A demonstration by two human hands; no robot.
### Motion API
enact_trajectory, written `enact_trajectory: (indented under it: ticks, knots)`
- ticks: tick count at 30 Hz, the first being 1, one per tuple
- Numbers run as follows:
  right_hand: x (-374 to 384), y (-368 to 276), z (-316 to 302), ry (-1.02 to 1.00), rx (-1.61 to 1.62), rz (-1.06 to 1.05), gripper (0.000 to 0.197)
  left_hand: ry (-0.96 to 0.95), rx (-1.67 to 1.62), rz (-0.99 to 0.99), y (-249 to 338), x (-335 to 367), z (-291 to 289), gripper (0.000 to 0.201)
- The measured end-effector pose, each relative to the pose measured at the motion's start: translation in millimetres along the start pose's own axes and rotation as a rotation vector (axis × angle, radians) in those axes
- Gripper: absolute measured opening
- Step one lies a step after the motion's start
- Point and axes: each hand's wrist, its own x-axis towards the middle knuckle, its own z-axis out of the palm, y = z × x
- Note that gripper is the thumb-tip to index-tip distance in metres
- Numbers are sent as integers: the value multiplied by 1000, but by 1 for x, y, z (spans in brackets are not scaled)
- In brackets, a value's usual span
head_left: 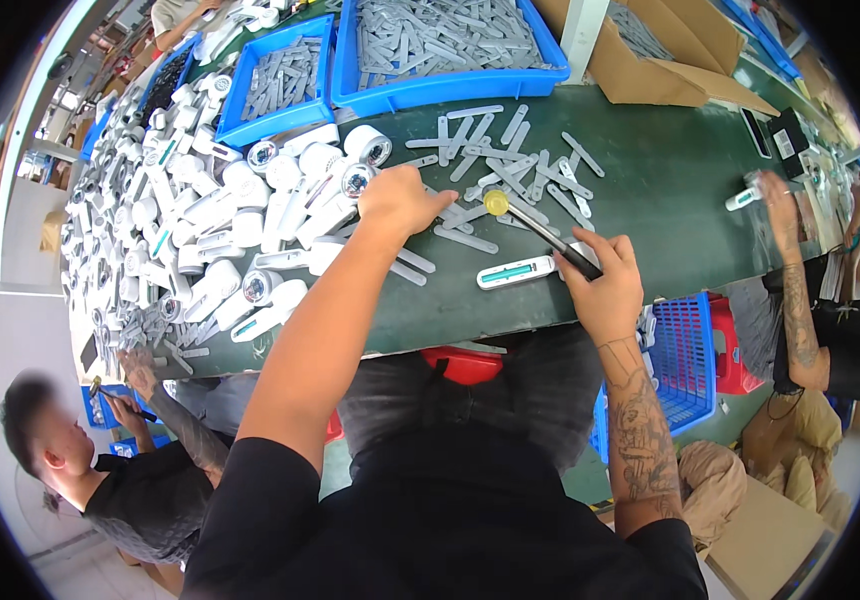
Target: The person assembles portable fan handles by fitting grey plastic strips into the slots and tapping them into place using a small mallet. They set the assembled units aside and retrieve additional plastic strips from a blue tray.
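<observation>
Green bench [690, 180]: heaped white devices [245, 185] crowd left of the outstretched left hand [400, 205], its finger grip hidden; grey strips [565, 181] clutter ahead of the right hand [605, 280], fingers closed round a mallet [542, 230], teal-striped white piece [517, 273] just left of them.

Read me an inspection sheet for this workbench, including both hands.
Surface: green tabletop, crowded at left with piled parts.
Job's things: yellow-headed hammer; teal-striped device by the right hand; loose gray strips.
Clutter: heaped white devices; blue trays of strips; open cardboard box.
Hands: left hand at the heap's edge, grip unclear; right grips the hammer.
Cables: nothing seen.
Surroundings: person at lower left; blue basket below the table edge.
</observation>
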Motion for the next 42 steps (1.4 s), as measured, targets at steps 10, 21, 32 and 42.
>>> enact_trajectory:
  ticks: [10,21,32,42]
  knots:
    - [-4,1,6,54,30,-17,37,227,-234,143,-1,22,43,22]
    - [-8,-9,12,67,39,125,37,351,-661,903,13,-76,82,19]
    - [-9,-10,14,71,26,119,37,472,-778,768,30,-84,114,9]
    - [-8,-10,10,41,34,134,38,513,-745,750,36,-85,120,14]
